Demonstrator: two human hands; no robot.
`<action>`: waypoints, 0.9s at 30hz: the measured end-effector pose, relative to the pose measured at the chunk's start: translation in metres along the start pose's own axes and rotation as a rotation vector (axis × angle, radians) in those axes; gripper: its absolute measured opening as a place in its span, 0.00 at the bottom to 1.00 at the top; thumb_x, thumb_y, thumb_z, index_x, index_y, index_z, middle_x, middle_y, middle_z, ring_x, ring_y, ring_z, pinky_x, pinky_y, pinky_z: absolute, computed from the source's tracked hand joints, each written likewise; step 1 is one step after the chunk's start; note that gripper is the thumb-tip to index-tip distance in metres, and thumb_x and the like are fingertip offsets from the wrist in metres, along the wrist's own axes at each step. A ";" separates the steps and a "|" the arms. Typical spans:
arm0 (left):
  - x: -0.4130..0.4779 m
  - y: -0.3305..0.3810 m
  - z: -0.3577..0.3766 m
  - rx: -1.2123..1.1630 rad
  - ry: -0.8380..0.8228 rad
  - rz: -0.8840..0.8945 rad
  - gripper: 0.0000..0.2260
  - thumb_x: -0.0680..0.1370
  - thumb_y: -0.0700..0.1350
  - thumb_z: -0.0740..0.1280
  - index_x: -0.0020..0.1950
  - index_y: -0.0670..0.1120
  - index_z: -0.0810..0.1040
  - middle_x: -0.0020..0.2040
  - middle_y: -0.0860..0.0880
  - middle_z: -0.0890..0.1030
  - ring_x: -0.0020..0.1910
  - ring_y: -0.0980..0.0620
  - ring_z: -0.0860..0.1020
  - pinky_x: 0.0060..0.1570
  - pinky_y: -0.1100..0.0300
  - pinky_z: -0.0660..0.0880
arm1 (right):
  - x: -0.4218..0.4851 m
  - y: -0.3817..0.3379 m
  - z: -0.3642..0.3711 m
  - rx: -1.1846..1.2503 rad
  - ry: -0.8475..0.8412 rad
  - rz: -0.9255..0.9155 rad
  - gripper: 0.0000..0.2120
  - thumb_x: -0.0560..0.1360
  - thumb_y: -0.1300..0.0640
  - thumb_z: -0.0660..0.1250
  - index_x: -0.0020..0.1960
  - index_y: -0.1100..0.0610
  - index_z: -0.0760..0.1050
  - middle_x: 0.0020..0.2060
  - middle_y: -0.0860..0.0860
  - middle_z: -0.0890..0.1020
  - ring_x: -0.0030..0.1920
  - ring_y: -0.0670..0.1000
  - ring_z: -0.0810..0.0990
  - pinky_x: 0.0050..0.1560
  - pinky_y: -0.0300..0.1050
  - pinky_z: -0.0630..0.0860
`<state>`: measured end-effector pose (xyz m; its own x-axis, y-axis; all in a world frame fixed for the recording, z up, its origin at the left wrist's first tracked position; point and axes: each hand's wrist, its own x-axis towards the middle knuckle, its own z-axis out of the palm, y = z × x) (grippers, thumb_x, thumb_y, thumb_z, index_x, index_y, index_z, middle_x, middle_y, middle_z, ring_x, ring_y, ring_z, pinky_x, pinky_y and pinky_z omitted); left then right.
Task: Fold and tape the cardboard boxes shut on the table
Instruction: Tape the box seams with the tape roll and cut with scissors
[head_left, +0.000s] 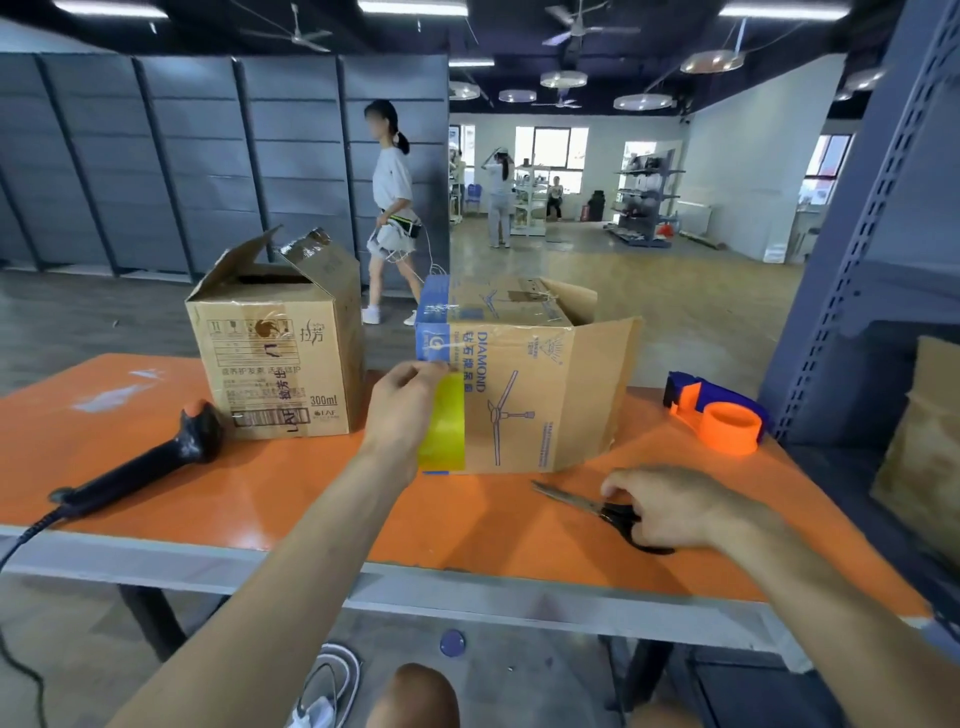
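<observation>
Two cardboard boxes stand on the orange table. The left box is upright with its top flaps half raised. The right box, printed with a fan and "DIAMOND", has a flap swung out to the right and clear tape across its blue corner. My left hand pinches the end of that tape against the box's near left edge, above a yellow patch. My right hand rests on the table with its fingers curled round the black handles of a pair of scissors, blades pointing left.
An orange and blue tape dispenser sits at the table's right. A black handheld scanner with a cable lies at the left. A grey shelf upright and cardboard sheet stand right. A person walks beyond the table.
</observation>
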<state>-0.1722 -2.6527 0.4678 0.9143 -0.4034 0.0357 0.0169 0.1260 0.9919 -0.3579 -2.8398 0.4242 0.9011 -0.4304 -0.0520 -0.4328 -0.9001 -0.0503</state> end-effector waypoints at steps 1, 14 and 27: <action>0.000 0.000 0.000 0.002 -0.001 0.001 0.09 0.80 0.48 0.69 0.51 0.44 0.83 0.54 0.39 0.85 0.59 0.37 0.81 0.66 0.38 0.74 | 0.000 0.001 -0.001 0.002 -0.031 -0.007 0.12 0.75 0.57 0.65 0.56 0.47 0.78 0.52 0.46 0.81 0.56 0.53 0.79 0.52 0.47 0.75; 0.002 -0.002 -0.006 -0.015 -0.081 0.000 0.09 0.82 0.46 0.64 0.57 0.45 0.81 0.42 0.43 0.87 0.37 0.51 0.84 0.37 0.58 0.77 | 0.015 -0.007 -0.072 0.480 0.119 -0.248 0.17 0.76 0.56 0.71 0.56 0.36 0.76 0.39 0.42 0.84 0.43 0.44 0.82 0.48 0.37 0.75; 0.009 0.000 -0.012 -0.090 -0.093 -0.016 0.06 0.78 0.43 0.70 0.43 0.48 0.86 0.40 0.52 0.86 0.36 0.56 0.83 0.30 0.64 0.76 | 0.059 -0.006 -0.123 0.307 0.012 -0.296 0.18 0.70 0.42 0.77 0.53 0.23 0.77 0.44 0.36 0.82 0.43 0.37 0.78 0.44 0.34 0.71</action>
<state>-0.1593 -2.6451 0.4663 0.8723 -0.4877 0.0351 0.0713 0.1979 0.9776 -0.2989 -2.8682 0.5442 0.9871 -0.1586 0.0208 -0.1409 -0.9238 -0.3560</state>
